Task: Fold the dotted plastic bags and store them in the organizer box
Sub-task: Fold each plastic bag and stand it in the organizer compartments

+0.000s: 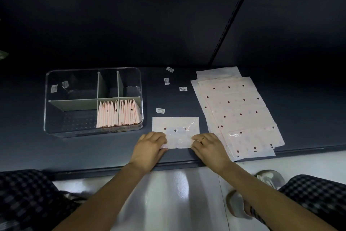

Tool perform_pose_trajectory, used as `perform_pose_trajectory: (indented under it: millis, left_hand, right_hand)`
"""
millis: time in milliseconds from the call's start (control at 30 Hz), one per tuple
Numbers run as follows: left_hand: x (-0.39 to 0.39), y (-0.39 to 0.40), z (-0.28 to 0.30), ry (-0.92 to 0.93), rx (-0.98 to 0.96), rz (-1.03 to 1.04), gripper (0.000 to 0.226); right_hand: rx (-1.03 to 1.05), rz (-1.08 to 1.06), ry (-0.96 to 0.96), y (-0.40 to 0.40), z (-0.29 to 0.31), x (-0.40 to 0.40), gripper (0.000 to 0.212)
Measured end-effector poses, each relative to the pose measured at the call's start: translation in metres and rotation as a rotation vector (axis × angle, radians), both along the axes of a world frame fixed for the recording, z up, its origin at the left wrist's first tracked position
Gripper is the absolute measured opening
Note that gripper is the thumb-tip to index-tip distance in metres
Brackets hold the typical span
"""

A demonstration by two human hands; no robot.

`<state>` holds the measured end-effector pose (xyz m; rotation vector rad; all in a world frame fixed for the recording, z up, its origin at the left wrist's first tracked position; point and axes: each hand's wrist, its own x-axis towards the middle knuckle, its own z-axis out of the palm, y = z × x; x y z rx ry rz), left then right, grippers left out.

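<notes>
A: While the person sat at the table, what were the hands doing?

B: The left hand pinched the near left corner of a dotted bag lying flat near the table's front edge, and the right hand, with a ring on one finger, pinched the near right corner. Both had their fingers curled onto the plastic, holding it.

A: And farther out?

B: To the right of that bag lay a stack of unfolded bags, fanned and overhanging the front edge a little. To the left stood the clear box, with folded bags standing upright in its near right compartment. The other compartments looked empty. A few small labels lay scattered on the table between the box and the stack.

A: What could have gone wrong?

B: I judged the plastic slippery, so a fold could have sprung open or gone crooked if one corner slid. The overhanging stack might have slipped off if a forearm brushed it. A loosely folded bag might also have knocked over its neighbours when pushed into that fairly full compartment.
</notes>
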<state>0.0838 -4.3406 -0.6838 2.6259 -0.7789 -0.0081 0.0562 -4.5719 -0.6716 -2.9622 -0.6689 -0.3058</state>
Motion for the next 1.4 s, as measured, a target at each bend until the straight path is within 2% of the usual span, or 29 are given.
perform_pose_trajectory:
  millis: [100,167,267,333,433,500,633,733,800,867,967,1033,1100,1200,1400]
  left_hand:
    - [0.002,0.000,0.003,-0.003,0.017,-0.023,0.033]
    - [0.005,0.002,0.002,0.017,0.057,-0.030,0.041]
    - [0.008,0.012,0.001,0.061,0.037,0.003,0.027]
    - [0.008,0.016,0.002,0.127,-0.069,0.060,0.015]
    - [0.010,0.013,0.005,0.272,-0.187,0.236,0.012]
    - [0.014,0.009,0.004,0.375,-0.222,0.332,0.012]
    - [0.019,0.002,0.002,0.499,-0.291,0.484,0.015]
    - [0.020,-0.008,0.003,0.542,-0.284,0.585,0.013]
    - [0.015,-0.015,0.007,0.520,-0.322,0.637,0.010]
    - [0.004,-0.022,0.009,0.355,-0.249,0.660,0.031]
    - [-0.017,-0.035,0.010,0.056,-0.087,0.441,0.053]
    - [-0.025,-0.045,0.003,0.075,0.016,0.184,0.064]
    - [-0.026,-0.048,-0.008,0.153,0.220,0.030,0.074]
    - [-0.022,-0.042,-0.018,0.173,0.350,0.014,0.082]
    - [-0.012,-0.019,-0.026,0.144,0.404,-0.045,0.089]
  right_hand:
    - [0.073,-0.001,0.070,-0.001,-0.002,0.006,0.016]
    - [0.215,-0.056,0.303,-0.006,0.001,0.009,0.007]
    - [0.447,-0.147,0.645,-0.017,0.004,0.009,0.010]
    - [0.584,-0.178,0.756,-0.021,0.007,0.009,0.025]
    - [0.623,-0.240,0.848,-0.021,0.012,0.013,0.020]
    - [0.651,-0.322,0.853,-0.022,0.009,0.017,0.027]
    - [0.776,-0.558,0.681,-0.012,-0.002,0.028,0.013]
    - [0.664,-0.671,0.651,-0.004,-0.009,0.039,0.033]
    - [0.595,-0.732,0.646,-0.002,-0.012,0.045,0.047]
    - [0.543,-0.753,0.649,-0.001,-0.014,0.051,0.052]
    - [0.522,-0.747,0.636,-0.001,-0.017,0.055,0.053]
    - [0.524,-0.751,0.631,0.000,-0.018,0.056,0.052]
    - [0.528,-0.750,0.630,0.001,-0.018,0.056,0.051]
    - [0.527,-0.747,0.631,0.001,-0.016,0.056,0.052]
    - [0.516,-0.773,0.604,0.004,-0.016,0.055,0.050]
